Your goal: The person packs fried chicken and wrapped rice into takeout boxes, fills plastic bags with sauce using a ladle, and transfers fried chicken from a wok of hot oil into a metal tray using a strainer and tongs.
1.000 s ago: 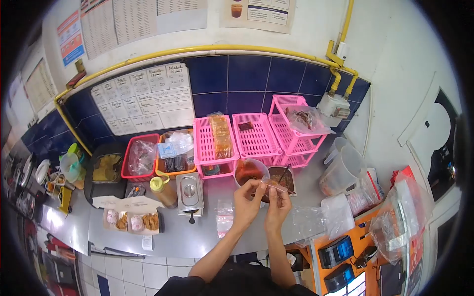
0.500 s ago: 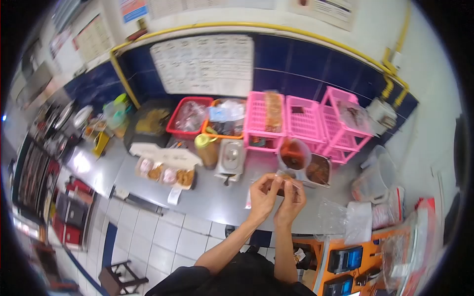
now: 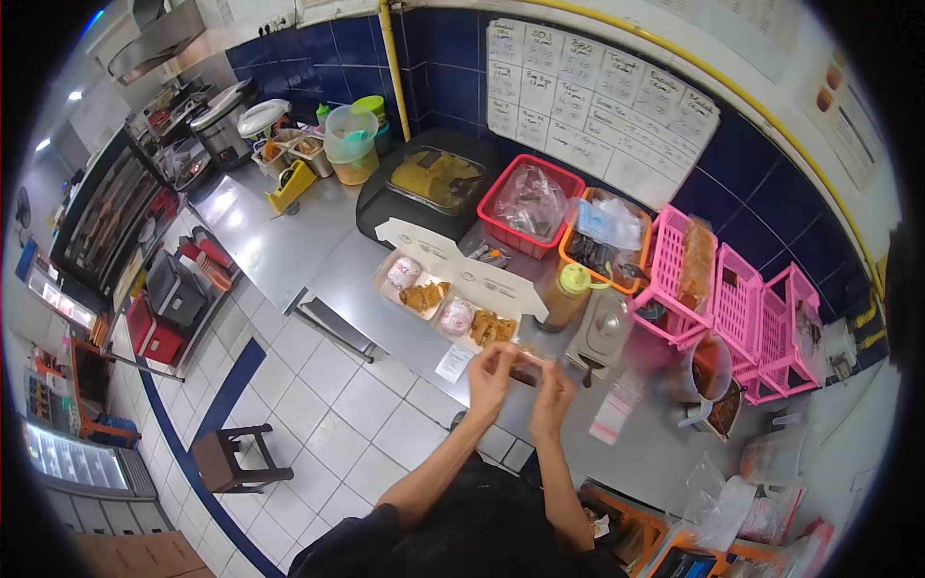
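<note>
Between my left hand (image 3: 489, 381) and my right hand (image 3: 551, 400) a small clear bag (image 3: 525, 364) with dark reddish contents is stretched, its top edge pinched at both ends. Both hands are closed on it, above the front part of the steel counter. Just beyond and left of them lie two open white boxes (image 3: 477, 275), each with a wrapped round item (image 3: 457, 316) and brown fried pieces (image 3: 493, 329). A white slip (image 3: 454, 363) hangs at the boxes' front edge. A squeeze bottle (image 3: 567, 297) with a yellow-green cap stands behind my hands.
Right of the bottle are a lidded steel container (image 3: 601, 332), small plastic bags (image 3: 615, 411), pink baskets (image 3: 740, 302) and a tub of red sauce (image 3: 706, 366). Red (image 3: 532, 207) and orange (image 3: 607, 241) baskets stand behind. A brown stool (image 3: 239, 458) is on the floor at left.
The view has swung left, so the boxes now lie close to my hands and the sauce tub is off to the right. Both hands still hold the small bag, now stretched wider.
</note>
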The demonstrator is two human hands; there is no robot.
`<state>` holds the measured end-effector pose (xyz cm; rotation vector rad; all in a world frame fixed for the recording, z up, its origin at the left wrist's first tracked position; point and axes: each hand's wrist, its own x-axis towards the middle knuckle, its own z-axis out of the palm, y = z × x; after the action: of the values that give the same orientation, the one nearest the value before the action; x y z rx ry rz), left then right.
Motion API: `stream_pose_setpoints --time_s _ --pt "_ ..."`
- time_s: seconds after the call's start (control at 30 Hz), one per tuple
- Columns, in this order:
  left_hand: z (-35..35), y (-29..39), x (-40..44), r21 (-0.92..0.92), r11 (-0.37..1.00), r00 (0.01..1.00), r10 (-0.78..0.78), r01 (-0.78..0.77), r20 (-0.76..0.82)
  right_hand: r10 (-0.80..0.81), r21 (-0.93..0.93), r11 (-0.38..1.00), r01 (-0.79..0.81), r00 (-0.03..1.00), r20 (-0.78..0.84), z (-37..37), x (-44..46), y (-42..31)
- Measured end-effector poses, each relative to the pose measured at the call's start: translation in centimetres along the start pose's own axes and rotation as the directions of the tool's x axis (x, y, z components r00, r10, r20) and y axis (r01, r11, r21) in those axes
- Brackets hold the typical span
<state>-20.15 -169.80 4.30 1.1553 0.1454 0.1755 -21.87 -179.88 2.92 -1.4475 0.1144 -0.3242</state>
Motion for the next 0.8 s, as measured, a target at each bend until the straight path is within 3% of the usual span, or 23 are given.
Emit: stream_pose_setpoints --time_s 0.07,0.13,0.2,0.23,0.3,0.33,0.4,0.47,0.57,0.67,0.7,0.8 --pt "-3.6 0.0 3.0 0.070 0.997 0.999 -0.039 0.040 -0.014 0.063 -0.013 0.998 -0.063 0.998 0.032 3.4 1.5 -0.4" --pt "-6.9 -0.5 6.9 0.154 0.985 0.997 -0.071 0.071 -0.008 -0.273 -0.263 0.920 0.292 0.956 0.105 6.2 3.9 1.4" --pt "-9.7 -1.5 11.7 0.373 0.903 0.977 0.188 -0.213 0.102 -0.254 -0.297 0.913 0.279 0.960 0.118 8.1 6.4 2.8" --pt "-10.7 -1.3 13.6 0.372 0.904 0.976 0.182 -0.213 0.118 -0.226 -0.331 0.906 0.265 0.962 0.152 8.7 7.3 3.7" --pt "-12.3 -0.8 16.8 0.558 0.757 0.938 0.239 -0.341 0.249 -0.225 -0.336 0.905 0.261 0.964 0.141 10.4 9.2 5.9" --pt "-13.0 -1.1 17.9 0.554 0.758 0.936 0.234 -0.346 0.263 -0.221 -0.333 0.907 0.258 0.964 0.146 11.0 10.1 7.5" --pt "-14.6 -2.1 19.5 0.662 0.622 0.908 0.286 -0.418 0.305 -0.213 -0.404 0.879 0.252 0.967 0.139 11.1 10.7 11.3" --pt "-16.4 -3.0 18.8 0.755 0.573 0.942 0.281 -0.320 0.186 -0.136 -0.556 0.809 0.188 0.982 0.135 10.7 10.3 13.0" --pt "-17.2 -0.4 14.1 0.756 0.633 0.968 0.252 -0.166 0.001 -0.112 -0.523 0.848 0.085 0.994 -0.020 8.0 7.2 8.6" --pt "-16.7 1.2 8.5 0.697 0.709 0.985 0.170 -0.109 -0.019 0.014 -0.500 0.862 -0.084 0.990 -0.143 2.7 2.0 3.3" --pt "-15.7 1.2 6.9 0.650 0.758 0.992 0.115 -0.049 -0.059 -0.048 -0.548 0.832 -0.092 0.971 -0.236 0.8 0.3 2.6" --pt "-14.0 -0.5 3.5 0.671 0.739 0.986 -0.063 -0.056 0.152 -0.137 -0.624 0.732 -0.275 0.837 -0.530 -7.1 -4.3 5.1"
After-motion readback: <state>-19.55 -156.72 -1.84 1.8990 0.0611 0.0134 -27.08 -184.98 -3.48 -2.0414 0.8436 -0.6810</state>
